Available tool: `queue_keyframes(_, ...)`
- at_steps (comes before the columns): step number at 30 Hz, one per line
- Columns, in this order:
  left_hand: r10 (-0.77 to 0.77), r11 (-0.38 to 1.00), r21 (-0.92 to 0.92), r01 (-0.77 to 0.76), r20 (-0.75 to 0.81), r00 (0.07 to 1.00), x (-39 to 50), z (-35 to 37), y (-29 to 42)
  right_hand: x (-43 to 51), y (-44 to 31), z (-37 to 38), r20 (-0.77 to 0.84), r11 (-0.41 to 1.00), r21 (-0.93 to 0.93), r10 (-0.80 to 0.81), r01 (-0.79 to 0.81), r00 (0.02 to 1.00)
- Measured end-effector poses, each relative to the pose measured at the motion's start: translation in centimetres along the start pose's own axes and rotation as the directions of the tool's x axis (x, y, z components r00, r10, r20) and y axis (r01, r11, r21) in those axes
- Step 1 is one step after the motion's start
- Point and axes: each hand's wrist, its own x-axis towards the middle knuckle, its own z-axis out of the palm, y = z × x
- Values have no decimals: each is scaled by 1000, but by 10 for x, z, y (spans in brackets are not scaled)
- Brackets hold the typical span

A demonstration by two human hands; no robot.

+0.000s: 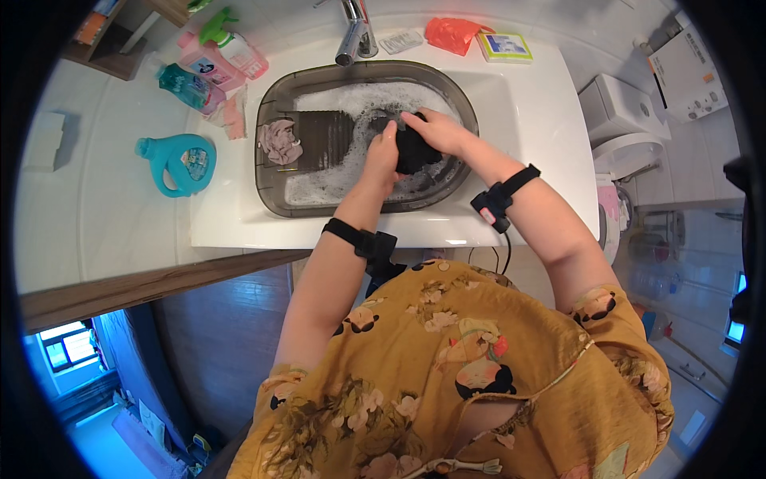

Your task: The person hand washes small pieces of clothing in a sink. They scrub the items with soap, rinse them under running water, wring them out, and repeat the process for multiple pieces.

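Observation:
Both hands hold a wet black cloth item (pixel 419 149) over the sudsy water (pixel 335 187) in a grey translucent plastic basin (pixel 270 200). My left hand (pixel 383 154) grips its left side, with fingers partly hidden beneath the fabric. On its upper right, my right hand (pixel 440 129) has hold of the cloth. A ribbed washboard section (pixel 323 141) forms the left half of the basin. On the basin's left end lies a crumpled pinkish-grey cloth (pixel 281 142).
The basin sits in a white sink (pixel 508 197) under a chrome faucet (pixel 357 39). Left of it stand a teal detergent jug (pixel 179 164), a green-capped spray bottle (pixel 239 51) and other bottles. A red plastic bag (pixel 453 36) and a yellow-green packet (pixel 504 48) lie behind. A toilet (pixel 625 146) is at right.

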Motion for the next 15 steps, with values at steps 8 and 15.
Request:
queue_keyframes(8, -185, 962, 196, 188, -35, 982, -6, -41, -6, -23, 4, 27, 312, 706, -685, 63, 179, 948)
queue_keyframes(15, -228, 968, 105, 228, -10, 974, -4, -40, -18, 17, 30, 45, 289, 694, -669, -88, 267, 953)
